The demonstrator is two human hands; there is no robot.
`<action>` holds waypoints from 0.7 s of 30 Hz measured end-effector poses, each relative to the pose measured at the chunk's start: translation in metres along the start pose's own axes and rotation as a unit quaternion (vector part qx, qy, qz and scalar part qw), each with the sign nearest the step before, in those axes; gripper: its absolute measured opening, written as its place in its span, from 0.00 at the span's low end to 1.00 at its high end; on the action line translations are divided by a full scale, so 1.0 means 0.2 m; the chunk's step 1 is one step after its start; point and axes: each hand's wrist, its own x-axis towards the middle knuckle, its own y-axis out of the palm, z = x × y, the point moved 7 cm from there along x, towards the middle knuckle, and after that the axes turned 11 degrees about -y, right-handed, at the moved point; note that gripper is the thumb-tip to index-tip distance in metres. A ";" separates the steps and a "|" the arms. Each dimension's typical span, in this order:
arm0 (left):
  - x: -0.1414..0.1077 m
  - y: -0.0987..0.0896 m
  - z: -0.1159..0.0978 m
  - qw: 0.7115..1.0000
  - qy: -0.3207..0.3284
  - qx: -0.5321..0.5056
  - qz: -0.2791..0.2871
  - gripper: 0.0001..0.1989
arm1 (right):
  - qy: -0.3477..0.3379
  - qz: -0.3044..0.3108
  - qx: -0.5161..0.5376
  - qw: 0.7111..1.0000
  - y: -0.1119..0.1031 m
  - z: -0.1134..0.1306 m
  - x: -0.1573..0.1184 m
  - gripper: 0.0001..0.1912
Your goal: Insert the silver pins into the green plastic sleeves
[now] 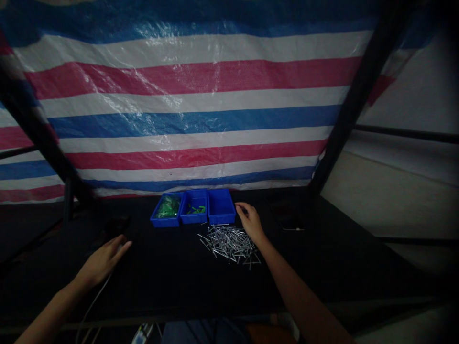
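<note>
Three blue bins stand side by side on the black table. The left bin [165, 222] holds a green plastic bag [168, 206], the middle bin [194, 219] has several small green pieces [196, 209], and the right bin [221, 206] shows nothing inside. A loose pile of metal screws or nails [231, 242] lies in front of the bins. My right hand [249, 220] is beside the right bin's edge, above the pile's right side, fingers apart and nothing seen in them. Farther left, my left hand [103, 259] rests near the table surface with a thin cable below it; what its fingers hold, if anything, is unclear.
Behind the black table [161, 277] hangs a striped tarp [201, 124]. Dark frame posts rise at the left and right [353, 105]. A dark flat object [292, 222] lies right of my right hand, and another dark object [116, 224] sits behind my left. A white cable [93, 302] runs over the front edge.
</note>
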 end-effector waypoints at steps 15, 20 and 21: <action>0.11 0.10 -0.05 0.992 0.045 -0.091 0.079 0.27 | -0.003 0.011 -0.019 1.000 0.01 0.02 0.00 0.19; 0.12 0.13 -0.04 0.990 0.023 -0.093 0.103 0.23 | -0.016 0.008 -0.032 0.999 0.00 0.02 0.00 0.17; 0.12 0.13 -0.03 0.989 0.019 -0.094 0.108 0.23 | -0.017 0.011 -0.034 0.999 0.01 0.02 0.00 0.17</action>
